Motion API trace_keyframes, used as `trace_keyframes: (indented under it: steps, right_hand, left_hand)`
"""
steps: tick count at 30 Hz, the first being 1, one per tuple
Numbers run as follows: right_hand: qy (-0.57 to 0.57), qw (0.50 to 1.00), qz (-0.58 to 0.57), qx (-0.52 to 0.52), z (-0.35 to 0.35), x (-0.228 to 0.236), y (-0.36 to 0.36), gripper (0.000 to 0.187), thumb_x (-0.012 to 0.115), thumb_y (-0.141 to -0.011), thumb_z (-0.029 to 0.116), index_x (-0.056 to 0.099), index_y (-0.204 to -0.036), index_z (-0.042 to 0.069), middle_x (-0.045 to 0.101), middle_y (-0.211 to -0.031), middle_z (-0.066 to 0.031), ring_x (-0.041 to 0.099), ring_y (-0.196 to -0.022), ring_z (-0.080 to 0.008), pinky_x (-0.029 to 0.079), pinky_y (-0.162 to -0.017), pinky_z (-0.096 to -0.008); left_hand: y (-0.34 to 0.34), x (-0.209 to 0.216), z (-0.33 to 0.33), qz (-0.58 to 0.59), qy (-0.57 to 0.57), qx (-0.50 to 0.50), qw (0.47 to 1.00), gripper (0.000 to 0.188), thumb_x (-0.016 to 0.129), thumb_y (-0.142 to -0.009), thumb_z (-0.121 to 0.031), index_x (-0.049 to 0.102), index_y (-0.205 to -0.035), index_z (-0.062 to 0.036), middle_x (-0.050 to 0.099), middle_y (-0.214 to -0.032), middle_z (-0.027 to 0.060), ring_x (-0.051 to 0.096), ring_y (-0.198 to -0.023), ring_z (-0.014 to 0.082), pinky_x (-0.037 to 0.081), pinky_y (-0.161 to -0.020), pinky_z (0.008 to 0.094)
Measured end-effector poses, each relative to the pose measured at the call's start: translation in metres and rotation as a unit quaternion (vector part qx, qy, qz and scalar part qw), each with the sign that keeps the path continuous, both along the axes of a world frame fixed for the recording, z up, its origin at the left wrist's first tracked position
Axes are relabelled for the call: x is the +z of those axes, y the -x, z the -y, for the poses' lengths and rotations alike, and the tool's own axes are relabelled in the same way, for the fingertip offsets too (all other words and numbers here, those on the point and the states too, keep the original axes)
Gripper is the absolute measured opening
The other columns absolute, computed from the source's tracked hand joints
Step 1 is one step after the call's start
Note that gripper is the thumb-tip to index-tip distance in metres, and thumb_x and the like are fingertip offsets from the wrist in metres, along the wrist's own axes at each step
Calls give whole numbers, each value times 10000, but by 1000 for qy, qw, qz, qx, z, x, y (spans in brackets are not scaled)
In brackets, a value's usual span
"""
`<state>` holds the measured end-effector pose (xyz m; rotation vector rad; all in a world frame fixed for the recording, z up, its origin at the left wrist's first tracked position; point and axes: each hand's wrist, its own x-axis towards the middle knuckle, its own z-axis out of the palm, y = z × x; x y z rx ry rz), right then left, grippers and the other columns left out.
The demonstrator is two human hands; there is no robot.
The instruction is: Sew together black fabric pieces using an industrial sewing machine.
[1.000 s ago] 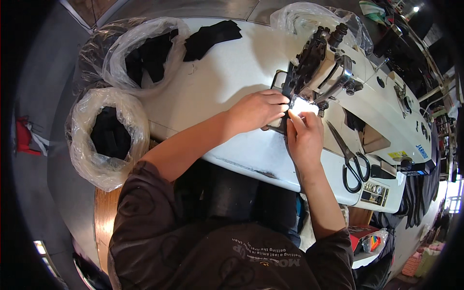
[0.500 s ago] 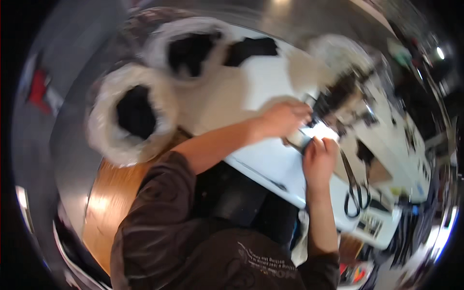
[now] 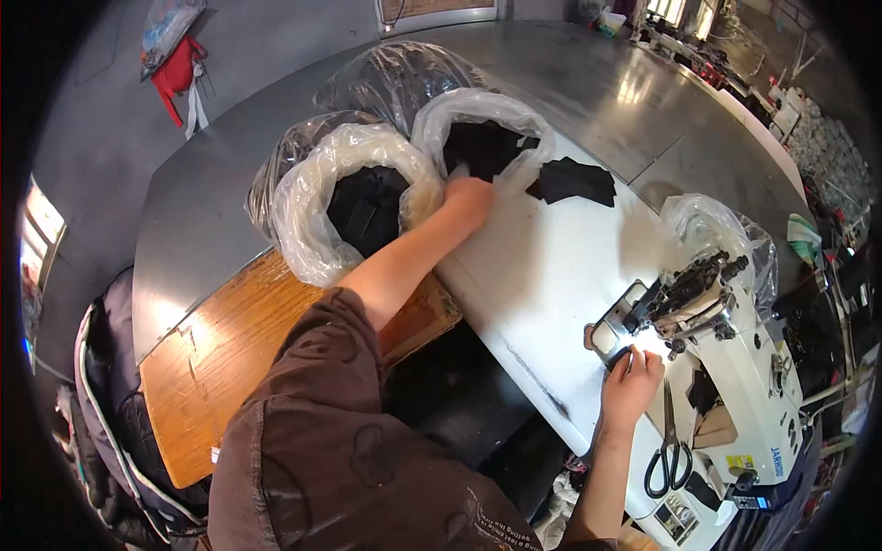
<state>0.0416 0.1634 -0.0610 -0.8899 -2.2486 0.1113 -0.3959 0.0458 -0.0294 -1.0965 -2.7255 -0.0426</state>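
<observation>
The left hand (image 3: 471,199) is at a plastic bag (image 3: 478,104), the curled right hand (image 3: 632,386) by the sewing machine (image 3: 763,395), both holds unclear.

Left head-worn fisheye: white table (image 3: 551,266) and sewing machine (image 3: 755,404) are viewed from above, facing down and forward, close range; edges are bent near rim.

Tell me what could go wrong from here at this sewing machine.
The right hand is close to the lit end of the sewing machine, so it might get nipped if the machine runs. The left hand, at the rim of a plastic bag, might snag the film. The scissors lie near the right forearm, which could knock them.
</observation>
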Motion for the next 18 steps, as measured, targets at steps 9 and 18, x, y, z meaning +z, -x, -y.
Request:
trace_keyframes:
  steps: [9,18]
  right_hand:
    - [55,997,-44,11,6,-3,-11,226,666,-974,52,746,-1154,-57,663,-1109,-219,641,-992,-433,541,-877,-491]
    - [439,875,-125,161,34,78,-9,392,867,-969,204,736,-1292,24,730,-899,-21,606,-758,-75,507,-699,-263]
  left_hand:
    - [-72,47,11,-92,-166,-202,961,300,663,-986,-124,738,-1273,-84,775,-1056,120,776,-951,314,620,-750,447]
    - [-199,75,-3,560,-172,-345,733,233,658,-1099,-171,707,-1249,0,744,-1068,94,728,-884,194,577,-803,341]
